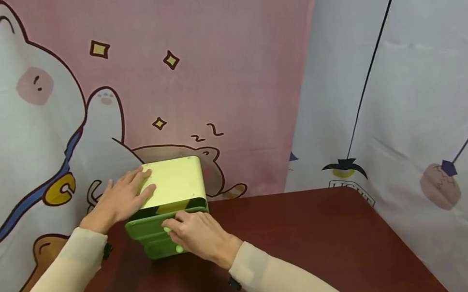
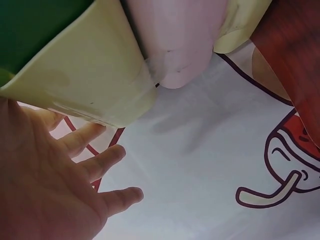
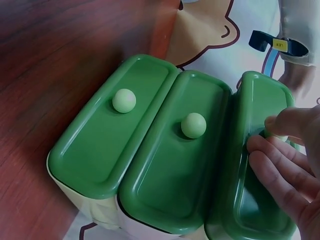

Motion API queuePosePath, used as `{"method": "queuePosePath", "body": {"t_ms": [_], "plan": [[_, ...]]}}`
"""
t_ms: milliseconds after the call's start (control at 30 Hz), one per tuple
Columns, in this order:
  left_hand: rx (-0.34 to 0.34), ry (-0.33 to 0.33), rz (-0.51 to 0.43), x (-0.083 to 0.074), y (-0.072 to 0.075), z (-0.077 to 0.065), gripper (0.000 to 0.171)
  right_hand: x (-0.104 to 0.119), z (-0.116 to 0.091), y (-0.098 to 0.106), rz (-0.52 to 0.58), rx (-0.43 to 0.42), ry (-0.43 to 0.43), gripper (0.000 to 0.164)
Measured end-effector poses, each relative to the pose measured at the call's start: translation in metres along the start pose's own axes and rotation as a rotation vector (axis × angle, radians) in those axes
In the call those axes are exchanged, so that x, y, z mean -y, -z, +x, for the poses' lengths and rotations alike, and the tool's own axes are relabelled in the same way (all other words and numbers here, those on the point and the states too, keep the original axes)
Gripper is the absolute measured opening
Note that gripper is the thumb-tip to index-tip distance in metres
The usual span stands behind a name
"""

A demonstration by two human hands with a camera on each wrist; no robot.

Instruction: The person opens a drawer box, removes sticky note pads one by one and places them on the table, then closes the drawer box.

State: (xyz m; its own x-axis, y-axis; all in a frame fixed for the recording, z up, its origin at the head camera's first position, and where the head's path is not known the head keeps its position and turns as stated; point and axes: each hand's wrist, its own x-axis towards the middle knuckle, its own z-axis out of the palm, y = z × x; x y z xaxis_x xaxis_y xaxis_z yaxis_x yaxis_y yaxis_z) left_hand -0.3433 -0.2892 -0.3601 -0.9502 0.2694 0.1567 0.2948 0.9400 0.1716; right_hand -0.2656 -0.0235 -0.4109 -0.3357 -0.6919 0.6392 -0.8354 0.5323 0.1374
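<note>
A small three-tier drawer box (image 1: 174, 180) with a pale yellow top and green fronts stands on the table. Its top drawer (image 1: 139, 229) is pulled partly out, leaving a dark gap under the lid. My left hand (image 1: 124, 196) rests on the lid's left part, fingers spread; the left wrist view shows them along the pale yellow side (image 2: 90, 70). With thumb and fingers, my right hand (image 1: 201, 233) pinches the top drawer's round knob (image 3: 280, 137), mostly hidden by the fingers. The middle knob (image 3: 193, 125) and bottom knob (image 3: 124, 100) are untouched.
The dark red-brown table (image 1: 299, 250) extends to the right of the box. Behind it hangs a pink and white cloth (image 1: 242, 67) printed with cartoon animals, close to the box's back.
</note>
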Motion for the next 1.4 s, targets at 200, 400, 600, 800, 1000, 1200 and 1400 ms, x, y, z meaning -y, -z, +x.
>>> {"method": "queuePosePath", "body": {"t_ms": [200,400,600,800,1000,1200,1400], "plan": [[0.008,-0.008,0.007,-0.001,0.005,0.001,0.081,0.000,0.000,0.004,-0.031,-0.009,0.036,0.020],[0.008,-0.014,0.000,-0.004,0.005,0.003,0.080,-0.002,-0.003,0.009,-0.055,-0.013,0.054,0.016],[0.001,-0.019,-0.001,-0.005,0.002,0.003,0.079,0.000,-0.004,0.010,-0.076,-0.017,0.056,0.016],[0.001,-0.014,-0.001,-0.003,0.001,0.003,0.079,0.003,-0.003,0.010,-0.089,-0.016,0.067,0.015],[-0.004,-0.013,-0.004,-0.002,0.000,0.002,0.079,0.007,-0.004,0.011,-0.098,-0.016,0.074,0.016],[-0.006,-0.007,-0.003,-0.002,-0.002,0.002,0.079,0.010,-0.007,0.011,-0.093,-0.020,0.090,0.018],[-0.008,0.002,-0.009,-0.002,0.000,0.000,0.079,0.013,-0.009,0.012,-0.084,-0.035,0.092,0.019]]}}
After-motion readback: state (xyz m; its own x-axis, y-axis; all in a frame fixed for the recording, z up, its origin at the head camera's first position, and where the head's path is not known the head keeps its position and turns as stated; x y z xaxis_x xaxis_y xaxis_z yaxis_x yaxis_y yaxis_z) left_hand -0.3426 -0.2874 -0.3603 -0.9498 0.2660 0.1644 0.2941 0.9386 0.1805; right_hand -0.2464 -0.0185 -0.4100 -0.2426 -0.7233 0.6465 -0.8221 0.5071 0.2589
